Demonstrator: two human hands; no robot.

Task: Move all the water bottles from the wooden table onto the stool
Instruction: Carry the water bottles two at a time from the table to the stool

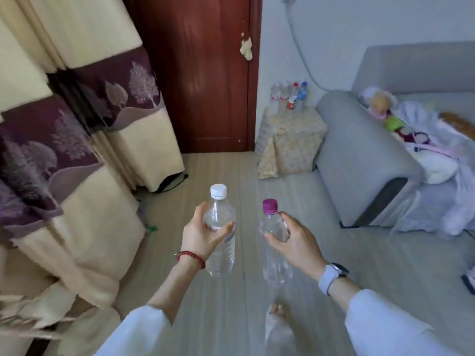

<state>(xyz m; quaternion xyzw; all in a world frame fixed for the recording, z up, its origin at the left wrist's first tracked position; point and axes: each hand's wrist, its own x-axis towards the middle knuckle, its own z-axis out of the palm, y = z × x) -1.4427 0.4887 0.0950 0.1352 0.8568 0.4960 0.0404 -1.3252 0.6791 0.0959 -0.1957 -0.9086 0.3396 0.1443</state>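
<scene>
A room with a pale floor (231, 317), a red-brown door (200, 73) far off and a grey sofa (365, 155) at right. The left hand (203, 233) has its grip wrapped around a white-capped bottle (220, 227); the right hand (295, 240) clasps a purple-capped bottle (273, 242). More bottles (290, 96) stand on the cloth-covered stool (290, 142), far right beside the sofa.

Two clear bottles upright — white-capped bottle (220, 233) left, purple-capped bottle (275, 240) right.

clear shiny plastic bottles (219, 235), a glossy dark wood door (203, 73), soft cloth curtains (77, 124), a matt grey cloth sofa (359, 155).
</scene>
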